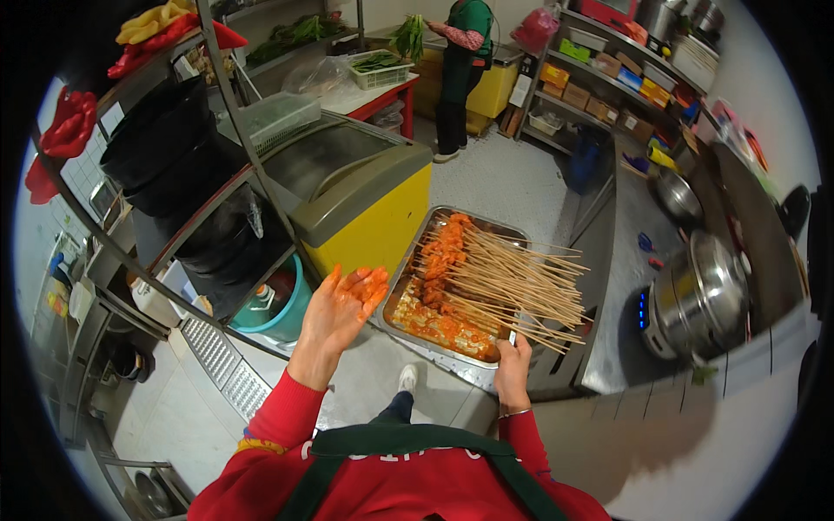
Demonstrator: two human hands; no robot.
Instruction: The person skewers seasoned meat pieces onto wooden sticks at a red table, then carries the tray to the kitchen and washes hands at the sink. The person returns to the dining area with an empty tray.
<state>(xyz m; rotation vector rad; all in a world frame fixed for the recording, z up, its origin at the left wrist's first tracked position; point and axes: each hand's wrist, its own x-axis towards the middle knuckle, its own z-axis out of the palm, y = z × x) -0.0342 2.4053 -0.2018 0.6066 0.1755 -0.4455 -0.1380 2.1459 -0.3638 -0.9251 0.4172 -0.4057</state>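
My left hand (345, 303) is raised beside the steel tray, palm up and fingers spread, with orange sauce on the fingers and nothing held. My right hand (513, 368) grips the near right corner of the stainless steel tray (399, 293), its thumb over the rim. In the tray, meat pieces coated in orange sauce (445, 251) form a row on bamboo skewers (528, 280). The bare skewer ends fan out over the tray's right rim. A pool of orange, oily sauce (430, 325) covers the near part of the tray bottom.
A yellow chest freezer (374, 215) stands beyond my left hand. At left is a metal rack holding black tubs (163, 150), with a teal bucket (296, 306) below. A steel pot (700, 293) occupies the right counter (616, 312). Further back, a person (462, 71) holds leafy greens (408, 38).
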